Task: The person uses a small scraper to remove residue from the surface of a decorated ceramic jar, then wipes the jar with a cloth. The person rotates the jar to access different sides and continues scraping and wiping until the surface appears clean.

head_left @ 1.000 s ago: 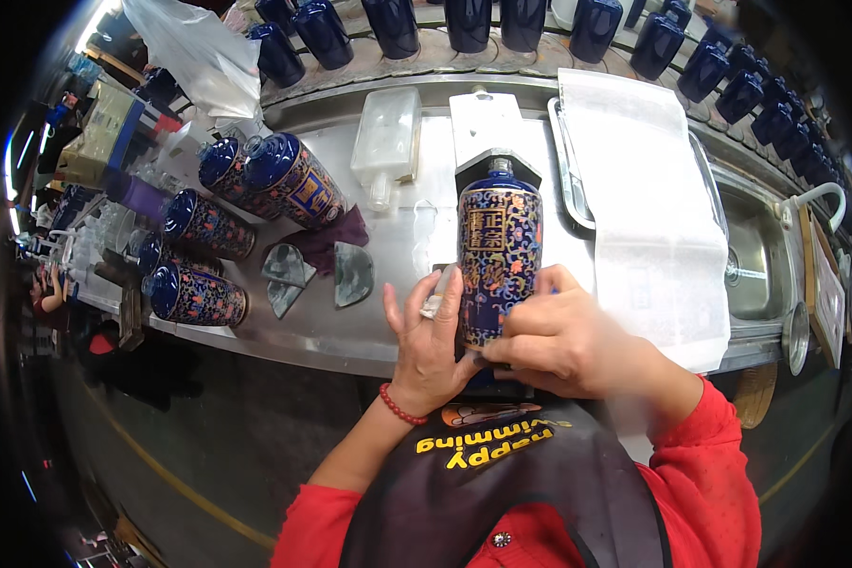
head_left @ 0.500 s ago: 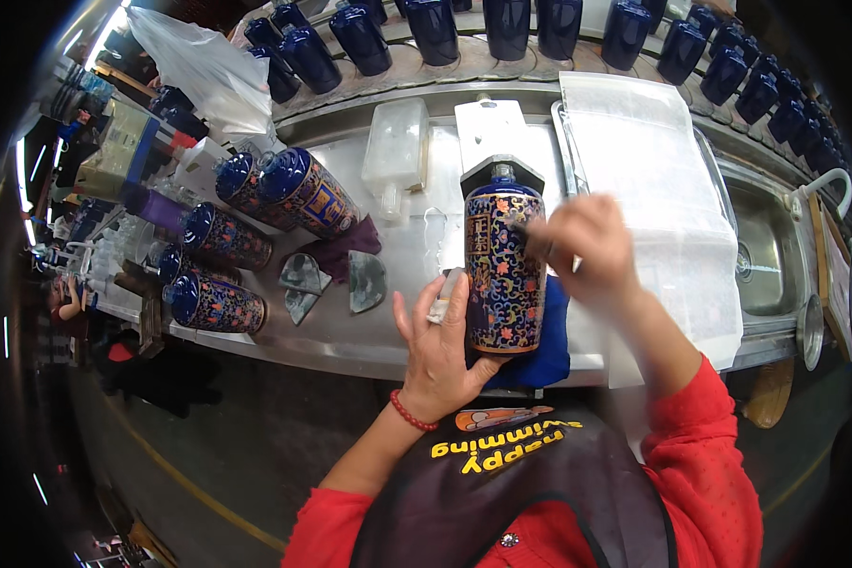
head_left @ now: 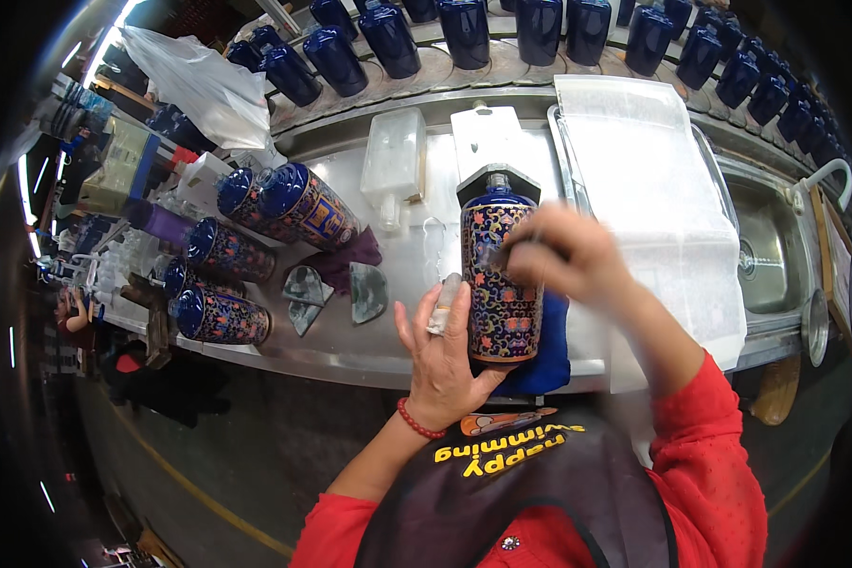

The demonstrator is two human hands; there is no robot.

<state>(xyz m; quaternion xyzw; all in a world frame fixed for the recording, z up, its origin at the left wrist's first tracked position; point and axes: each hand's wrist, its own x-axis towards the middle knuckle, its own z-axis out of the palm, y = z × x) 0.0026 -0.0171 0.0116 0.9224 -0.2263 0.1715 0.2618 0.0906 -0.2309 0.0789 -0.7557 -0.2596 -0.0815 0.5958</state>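
Note:
A dark blue bottle (head_left: 504, 284) with a colourful floral pattern stands out from the others, lying in front of me with its neck away from me, against a dark angular rest (head_left: 528, 180). My left hand (head_left: 443, 364) holds its lower left side, the thumb at the base. A grey-white wrap (head_left: 442, 305) covers one of that hand's fingers. Smeared by motion, my right hand (head_left: 568, 254) is closed over the bottle's upper right side. Something small and dark shows at its fingertips, too blurred to name. Beneath the bottle's right side lies a blue cloth (head_left: 553, 346).
Several patterned bottles (head_left: 225, 317) stand at the left, by a purple cloth (head_left: 355, 251) and dark green-grey flat pieces (head_left: 368, 292). A clear empty bottle (head_left: 395, 156) lies behind. White sheets (head_left: 648, 189) cover the right side, beside a sink (head_left: 767, 241). Plain blue bottles (head_left: 388, 43) line a conveyor.
The bottle has turned about its length, so its framed front panel no longer shows. My right hand has shifted left over it. The plain blue bottles at the back have moved right.

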